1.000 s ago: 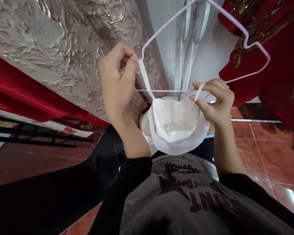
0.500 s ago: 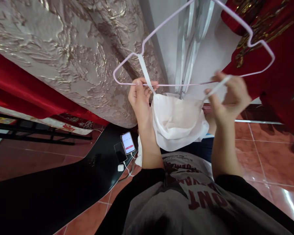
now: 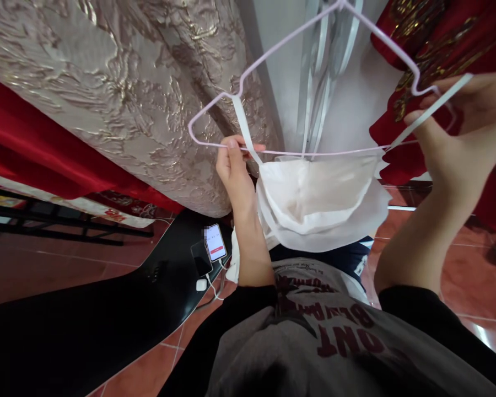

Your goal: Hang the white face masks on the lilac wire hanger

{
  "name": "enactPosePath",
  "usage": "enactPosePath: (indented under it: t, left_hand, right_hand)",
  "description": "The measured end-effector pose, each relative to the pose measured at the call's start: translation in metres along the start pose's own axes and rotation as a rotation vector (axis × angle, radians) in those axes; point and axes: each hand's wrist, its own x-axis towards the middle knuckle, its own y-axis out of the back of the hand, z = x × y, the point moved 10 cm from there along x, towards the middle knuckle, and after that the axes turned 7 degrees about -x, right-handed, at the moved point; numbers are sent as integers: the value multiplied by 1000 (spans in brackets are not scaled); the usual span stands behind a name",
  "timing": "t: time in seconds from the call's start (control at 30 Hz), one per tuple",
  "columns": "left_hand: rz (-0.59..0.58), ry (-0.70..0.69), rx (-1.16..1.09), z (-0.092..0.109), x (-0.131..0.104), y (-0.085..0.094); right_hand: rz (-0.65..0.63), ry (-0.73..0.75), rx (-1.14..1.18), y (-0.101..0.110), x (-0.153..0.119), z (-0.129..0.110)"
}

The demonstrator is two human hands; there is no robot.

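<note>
A pale pink clothes hanger (image 3: pixel 287 39) hangs in front of me, with a white garment (image 3: pixel 314 198) below its bottom bar. One white strap (image 3: pixel 243 122) of the garment loops over the hanger's left notch. My left hand (image 3: pixel 236 171) pinches the bar's left part beside that strap. Farther right, my right hand (image 3: pixel 458 121) holds the other strap (image 3: pixel 438 105), pulled taut up and outward near the hanger's right end. The right hand partly hides that end of the hanger.
Beige embossed fabric (image 3: pixel 119 99) hangs on the left, and red fabric with gold trim (image 3: pixel 397 105) on the right. White straps (image 3: pixel 320 82) hang behind the hanger. A black bench (image 3: pixel 107 309) bears a lit phone (image 3: pixel 216 242), a dark phone (image 3: pixel 201 259) and a white charging case (image 3: pixel 201 284).
My right hand has moved right and upward with the strap, stretching the garment's top wider. My left hand stays at the hanger's left side.
</note>
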Motion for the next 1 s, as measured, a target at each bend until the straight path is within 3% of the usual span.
enactPosePath:
  t: [0.13, 0.23, 0.33, 0.37, 0.4, 0.5, 0.57, 0.67, 0.73, 0.87, 1.0]
  left_hand:
    - [11, 34, 47, -3, -3, 0]
    - [-27, 35, -12, -5, -4, -2]
    - [-54, 41, -94, -5, -4, -5]
    - [-65, 46, -106, -5, -5, -6]
    - [-75, 47, -108, -5, -5, -6]
    - [-112, 64, -65, -7, -5, -4]
    - [-177, 109, -18, -12, -5, -2]
    - [-360, 195, 61, -13, -10, -4]
    - [-437, 220, 121, -3, -15, -4]
    - [-417, 214, 148, 34, -18, -6]
    - [-369, 191, -77, 61, 3, -16]
  right_hand:
    - [-113, 27, -177, -24, 10, -17]
    - [-11, 109, -268, -25, 8, -32]
    - [157, 247, -186, -24, -6, -56]
    - [154, 265, -147, -30, -12, -61]
    - [84, 255, -115, -44, -18, -64]
    - [-314, 140, -94, -104, -46, -57]
    - [-435, 80, -156, -126, -66, -49]
    - [-352, 55, -211, -126, -77, -43]
    - [-321, 59, -204, -122, -77, -43]
    - [-301, 59, -189, -116, -72, -44]
    - [-265, 53, -173, -110, -70, -46]
